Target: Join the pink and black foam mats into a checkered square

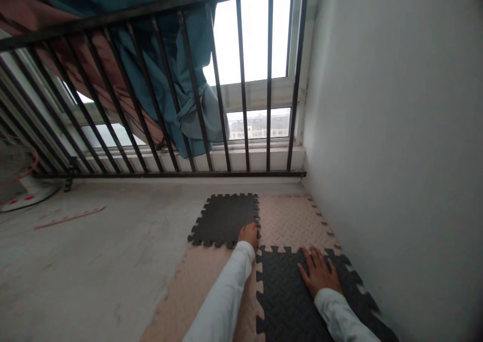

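Note:
Four interlocking foam floor tiles lie in a two-by-two patch. My left hand point(249, 234) rests on the right front corner of the dark grey tile point(226, 219) at the far left, its fingers slightly bent over the seam. Beside that seam is a pale pink tile point(292, 221) at the far right. My right hand point(320, 272) lies spread and open on the near black tile point(285, 294), close to its back edge. Under my left forearm is another pink tile point(206, 269), partly covered by the sleeve. Toothed edges show around the dark tiles.
A white wall point(400, 131) rises close on the right. Dark metal railings point(247, 173) run across the back before a window, with blue and pink curtains point(158, 75) hanging behind. On the concrete floor point(105, 271) lie a thin pinkish strip point(70, 218) and a fan point(28, 191).

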Demonstrator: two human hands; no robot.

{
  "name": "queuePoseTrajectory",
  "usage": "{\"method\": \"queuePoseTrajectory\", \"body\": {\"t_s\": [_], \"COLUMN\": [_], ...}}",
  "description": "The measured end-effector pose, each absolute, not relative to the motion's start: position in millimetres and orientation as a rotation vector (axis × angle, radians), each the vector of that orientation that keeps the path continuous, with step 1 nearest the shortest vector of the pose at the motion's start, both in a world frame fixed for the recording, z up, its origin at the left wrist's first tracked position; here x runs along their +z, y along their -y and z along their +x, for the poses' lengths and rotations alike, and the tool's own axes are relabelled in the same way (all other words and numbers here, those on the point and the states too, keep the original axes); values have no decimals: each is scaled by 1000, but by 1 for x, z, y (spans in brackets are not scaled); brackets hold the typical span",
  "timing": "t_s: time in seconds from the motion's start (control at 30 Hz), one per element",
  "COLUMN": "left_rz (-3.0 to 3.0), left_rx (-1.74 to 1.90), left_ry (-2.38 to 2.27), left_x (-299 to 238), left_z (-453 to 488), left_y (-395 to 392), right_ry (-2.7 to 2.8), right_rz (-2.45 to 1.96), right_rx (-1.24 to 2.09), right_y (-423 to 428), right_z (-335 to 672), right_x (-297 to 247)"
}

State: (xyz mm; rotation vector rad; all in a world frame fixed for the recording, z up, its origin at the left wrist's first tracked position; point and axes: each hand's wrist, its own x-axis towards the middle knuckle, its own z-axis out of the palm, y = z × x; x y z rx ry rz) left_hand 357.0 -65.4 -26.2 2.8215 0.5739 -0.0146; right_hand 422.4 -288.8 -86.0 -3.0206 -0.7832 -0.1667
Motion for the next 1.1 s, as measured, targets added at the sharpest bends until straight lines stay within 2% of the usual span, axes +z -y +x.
{"method": "queuePoseTrajectory", "body": {"t_s": [1.1], "left_rz": [2902], "left_rx": [-38], "left_ry": [-556], "left_x": [-67], "left_z": [335], "left_y": [77], "right_ry": [758], "right_rz": [-3078], "right_rx": [-88], "right_y": [288], "right_z": [418], "right_x": [-75]}}
